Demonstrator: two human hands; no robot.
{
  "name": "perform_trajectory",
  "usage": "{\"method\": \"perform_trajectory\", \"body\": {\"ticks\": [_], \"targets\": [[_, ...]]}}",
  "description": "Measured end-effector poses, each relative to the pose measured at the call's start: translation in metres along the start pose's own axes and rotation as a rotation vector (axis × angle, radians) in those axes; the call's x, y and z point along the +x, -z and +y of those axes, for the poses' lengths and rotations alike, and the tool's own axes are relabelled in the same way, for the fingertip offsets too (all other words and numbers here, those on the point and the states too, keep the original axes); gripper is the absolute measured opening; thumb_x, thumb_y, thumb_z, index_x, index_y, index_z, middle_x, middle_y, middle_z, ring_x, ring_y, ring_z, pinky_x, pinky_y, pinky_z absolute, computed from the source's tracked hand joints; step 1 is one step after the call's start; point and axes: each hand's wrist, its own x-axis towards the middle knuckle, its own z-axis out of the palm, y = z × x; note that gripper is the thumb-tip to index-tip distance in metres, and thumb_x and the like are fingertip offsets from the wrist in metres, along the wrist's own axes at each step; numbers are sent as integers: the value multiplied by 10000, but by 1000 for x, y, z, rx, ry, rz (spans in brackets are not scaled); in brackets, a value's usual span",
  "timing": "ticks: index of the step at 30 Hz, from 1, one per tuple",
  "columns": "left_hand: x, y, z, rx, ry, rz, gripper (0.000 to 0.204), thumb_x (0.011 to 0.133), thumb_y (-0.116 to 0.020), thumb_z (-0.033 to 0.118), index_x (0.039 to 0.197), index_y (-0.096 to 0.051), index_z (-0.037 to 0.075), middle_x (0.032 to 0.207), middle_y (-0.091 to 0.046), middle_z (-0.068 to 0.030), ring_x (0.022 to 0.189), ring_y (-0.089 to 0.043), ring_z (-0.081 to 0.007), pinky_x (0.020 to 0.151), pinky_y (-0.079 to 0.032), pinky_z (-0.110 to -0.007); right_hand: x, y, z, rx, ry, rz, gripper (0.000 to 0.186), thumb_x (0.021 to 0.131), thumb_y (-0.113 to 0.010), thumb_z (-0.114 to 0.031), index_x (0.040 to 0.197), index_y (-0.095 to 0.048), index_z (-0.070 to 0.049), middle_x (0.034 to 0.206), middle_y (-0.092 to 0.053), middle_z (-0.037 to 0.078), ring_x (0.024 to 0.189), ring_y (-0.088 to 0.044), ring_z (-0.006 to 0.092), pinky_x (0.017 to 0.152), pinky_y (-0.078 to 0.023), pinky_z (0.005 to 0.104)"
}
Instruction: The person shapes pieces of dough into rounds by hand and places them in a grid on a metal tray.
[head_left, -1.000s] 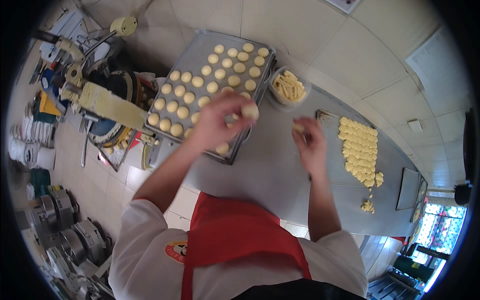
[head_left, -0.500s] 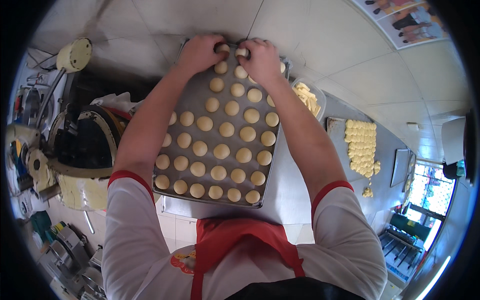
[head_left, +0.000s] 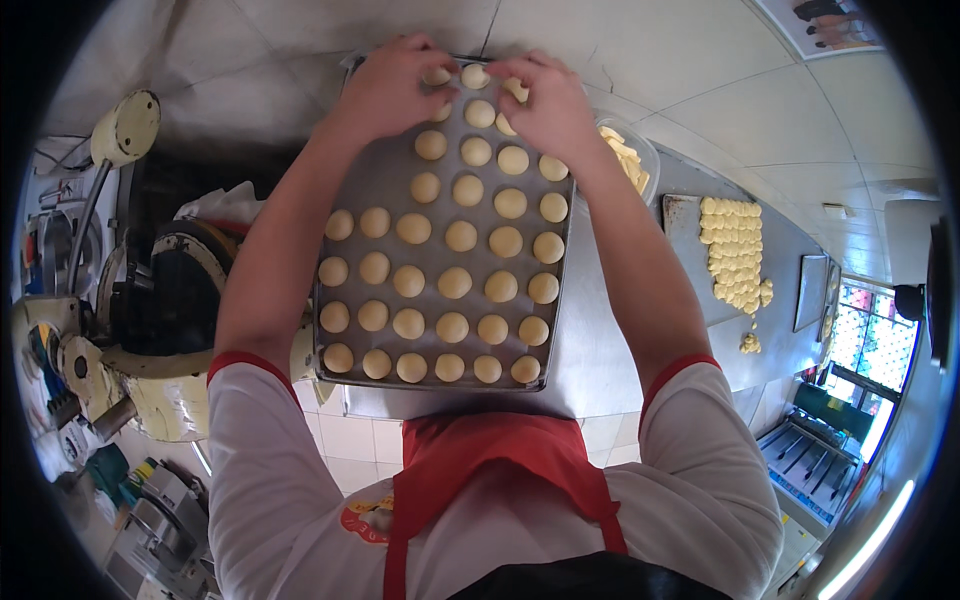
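A large dark metal baking tray [head_left: 390, 265] in front of me carries rows of round, pale dough balls [head_left: 454, 283]. Both my hands are at its far end. My left hand [head_left: 395, 88] has thumb and fingers spread around a dough ball [head_left: 436, 75] in the far row, partly hidden by the fingers. To its right another dough ball [head_left: 475, 77] rests on the tray between the hands. My right hand [head_left: 550, 105] is open too, fingertips beside that ball and its thumb close to a further dough ball [head_left: 516, 89], partly covered.
A clear tub of yellow strips [head_left: 628, 158] stands right of the tray on the steel table [head_left: 610, 370]. Farther right lies a sheet pan [head_left: 680, 220] with packed yellow dough pieces [head_left: 732, 250]. A cream-coloured machine [head_left: 165, 400] is close on the left. A tiled wall [head_left: 650, 60] rises behind.
My fingers have opened from around the two far dough balls, which sit on the tray. My right hand has shifted to the right, away from its ball. The view has moved slightly.
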Motion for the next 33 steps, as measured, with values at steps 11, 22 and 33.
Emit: {"method": "perform_trajectory", "body": {"ticks": [11, 22, 33], "targets": [[-16, 10, 5, 132, 117, -40, 291, 882, -781, 329, 1087, -774, 123, 1093, -718, -68, 1108, -664, -295, 992, -512, -441, -4, -12, -15, -172, -81, -7, 207, 894, -769, -308, 1068, -812, -203, 1026, -756, 51, 991, -713, 292, 912, -546, 486], [-37, 15, 29, 56, -79, -72, 283, 853, -777, 229, 1111, -750, 117, 1158, -690, -51, 1139, -632, -306, 1019, -501, -453, -28, 14, -21, 58, 91, -149, 225, 889, -725, -196, 1097, -809, -193, 1096, -738, 58, 1098, -677, 300, 979, -506, 477], [-95, 23, 62, 207, -16, -73, 207, 814, -783, 236, 988, -746, 131, 1111, -696, -9, 1121, -625, -279, 1034, -464, -436, -91, 20, -53, 112, 115, -189, 241, 894, -773, -319, 1063, -800, -149, 988, -730, 77, 962, -696, 301, 924, -525, 459]]}}
